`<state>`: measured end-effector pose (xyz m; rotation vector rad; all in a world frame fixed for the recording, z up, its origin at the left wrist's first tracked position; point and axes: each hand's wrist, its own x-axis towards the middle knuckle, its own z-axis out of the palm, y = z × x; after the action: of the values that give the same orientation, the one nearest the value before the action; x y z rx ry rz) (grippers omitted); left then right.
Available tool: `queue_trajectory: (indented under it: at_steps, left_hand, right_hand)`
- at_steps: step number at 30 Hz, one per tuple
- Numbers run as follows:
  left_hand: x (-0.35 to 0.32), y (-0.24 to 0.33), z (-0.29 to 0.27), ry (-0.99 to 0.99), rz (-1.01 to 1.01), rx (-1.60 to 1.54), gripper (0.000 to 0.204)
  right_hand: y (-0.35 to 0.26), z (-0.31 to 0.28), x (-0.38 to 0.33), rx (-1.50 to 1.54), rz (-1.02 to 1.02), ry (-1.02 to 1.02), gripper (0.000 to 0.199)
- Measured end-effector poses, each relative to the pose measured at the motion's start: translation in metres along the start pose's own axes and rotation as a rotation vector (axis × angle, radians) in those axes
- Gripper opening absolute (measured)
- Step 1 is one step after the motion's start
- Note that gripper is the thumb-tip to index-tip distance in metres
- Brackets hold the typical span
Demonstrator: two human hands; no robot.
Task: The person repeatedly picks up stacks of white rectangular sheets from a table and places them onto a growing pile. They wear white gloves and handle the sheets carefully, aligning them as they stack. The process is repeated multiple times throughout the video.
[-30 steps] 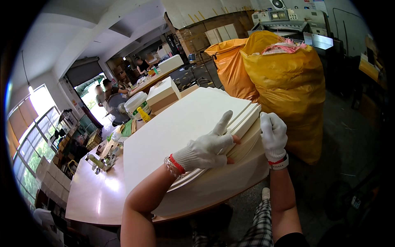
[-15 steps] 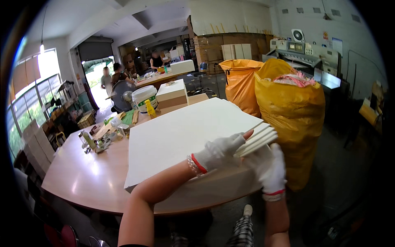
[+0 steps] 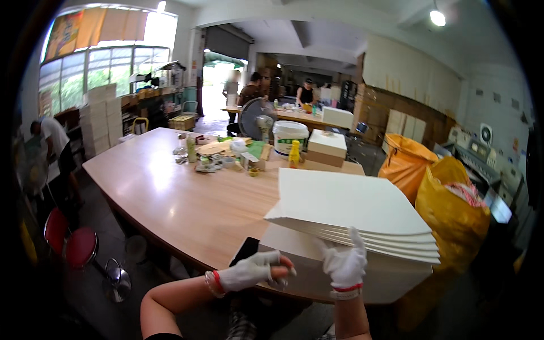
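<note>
Several white boards [image 3: 354, 201] lie fanned, edges stepped at the near right, on top of a thick white stack [image 3: 391, 280] at the table's near edge. My left hand [image 3: 255, 271], in a white glove with bare fingertips, is by the stack's near left corner. Its fingers are loosely bent and apart, with nothing seen in them. My right hand [image 3: 345, 266], also gloved, is raised before the boards' front edges, fingers spread and partly blurred; I cannot tell whether it touches them. A dark flat object [image 3: 245, 251] lies beside the stack, near my left hand.
The wooden table [image 3: 187, 209] carries a white bucket [image 3: 290, 139], a yellow bottle [image 3: 294, 154], a box [image 3: 327, 147] and small clutter. Orange [image 3: 405, 158] and yellow [image 3: 447, 226] bags stand right. A fan [image 3: 256, 120], red stools [image 3: 81, 247] and people [image 3: 306, 95] are around.
The view has swung left. My hands have come off the boards' right corner, which both were at, and are now at the near side. The top boards now sit fanned and turned on the stack.
</note>
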<state>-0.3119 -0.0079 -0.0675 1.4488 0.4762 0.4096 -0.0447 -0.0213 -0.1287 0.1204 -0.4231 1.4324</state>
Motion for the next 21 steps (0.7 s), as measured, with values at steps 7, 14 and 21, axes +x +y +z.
queue_trajectory:
  at_steps: [7, 14, 21]
  left_hand:
    - [0.076, 0.009, -0.094, 0.039, 0.019, -0.83, 0.077]
    - [0.191, 0.018, -0.142, 0.116, -0.029, -0.619, 0.044]
    - [0.179, 0.001, -0.133, 0.14, 0.166, -0.036, 0.034]
  right_hand:
    - [0.014, 0.095, -0.006, -0.397, -0.149, 0.351, 0.077]
    - [0.01, 0.086, -0.018, -0.392, -0.133, 0.359, 0.065]
    - [0.035, 0.059, -0.04, -0.596, -0.532, 0.62, 0.05]
